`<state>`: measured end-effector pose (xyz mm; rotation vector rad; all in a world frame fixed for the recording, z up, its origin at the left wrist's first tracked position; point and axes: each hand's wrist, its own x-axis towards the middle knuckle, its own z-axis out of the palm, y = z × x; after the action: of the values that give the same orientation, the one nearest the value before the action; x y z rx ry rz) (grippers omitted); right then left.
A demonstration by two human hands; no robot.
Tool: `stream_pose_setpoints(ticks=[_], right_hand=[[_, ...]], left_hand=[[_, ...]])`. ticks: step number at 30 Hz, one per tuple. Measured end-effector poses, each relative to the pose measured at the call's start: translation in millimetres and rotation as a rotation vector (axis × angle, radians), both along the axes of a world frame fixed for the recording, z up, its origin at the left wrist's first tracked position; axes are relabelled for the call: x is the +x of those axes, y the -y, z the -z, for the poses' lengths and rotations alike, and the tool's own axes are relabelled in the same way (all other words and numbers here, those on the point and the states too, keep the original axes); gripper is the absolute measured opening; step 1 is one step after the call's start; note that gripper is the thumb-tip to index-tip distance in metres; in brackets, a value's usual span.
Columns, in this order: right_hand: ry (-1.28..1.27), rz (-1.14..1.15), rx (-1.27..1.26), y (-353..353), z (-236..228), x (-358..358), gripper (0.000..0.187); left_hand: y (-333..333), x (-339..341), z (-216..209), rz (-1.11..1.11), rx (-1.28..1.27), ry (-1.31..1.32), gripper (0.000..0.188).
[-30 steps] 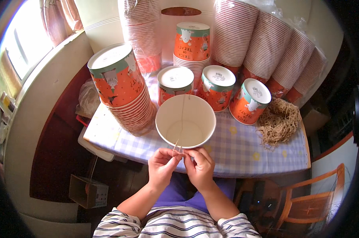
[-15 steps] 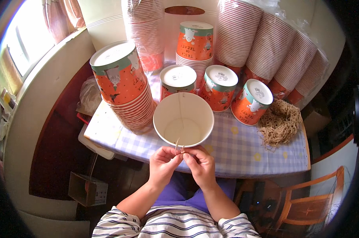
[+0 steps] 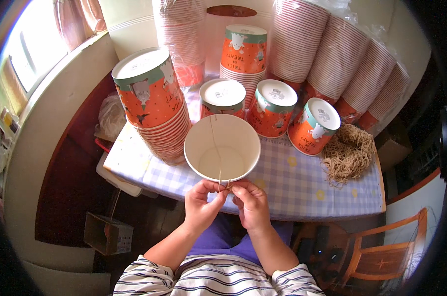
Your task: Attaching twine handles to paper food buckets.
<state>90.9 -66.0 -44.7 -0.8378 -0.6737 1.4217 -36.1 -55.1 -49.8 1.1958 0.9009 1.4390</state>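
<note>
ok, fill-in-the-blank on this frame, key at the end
The left hand and right hand pinch string at the ____ (near/far) rim of the open bucket. Its inside colour is ____. The twine lies on the ____ half of the table. The orange bucket nearest the twine stands upside ____.
Missing: near; white; right; down.

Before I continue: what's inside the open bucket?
In the bucket, a string runs from the far wall toward the near rim. Some bottom shows; that rim hides the near inner wall.
</note>
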Motion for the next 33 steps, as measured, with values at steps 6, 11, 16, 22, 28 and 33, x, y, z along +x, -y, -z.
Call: stream_pose_setpoints(ticks=[6,11,16,22,28,33], right_hand=[[-0.117,0.004,-0.104,5,-5,-4,0.012],[-0.074,0.009,-0.075,6,-4,-5,0.013],[-0.035,-0.009,0.047,8,-6,-5,0.014],[0.138,0.005,0.085,9,-3,-2,0.014],[0.214,0.06,0.145,8,-4,-4,0.012],[0.267,0.066,0.154,9,-3,-4,0.012]], left_hand=[[2,0,-2,-0.091,0.159,-0.213,0.013],[-1,1,-10,-0.252,0.498,-0.455,0.021],[-3,1,-9,-0.325,0.628,-0.531,0.023],[-7,1,-9,-0.369,0.758,-0.593,0.026],[-9,-2,-14,-0.376,0.818,-0.669,0.025],[-10,-4,-16,-0.385,0.854,-0.693,0.023]])
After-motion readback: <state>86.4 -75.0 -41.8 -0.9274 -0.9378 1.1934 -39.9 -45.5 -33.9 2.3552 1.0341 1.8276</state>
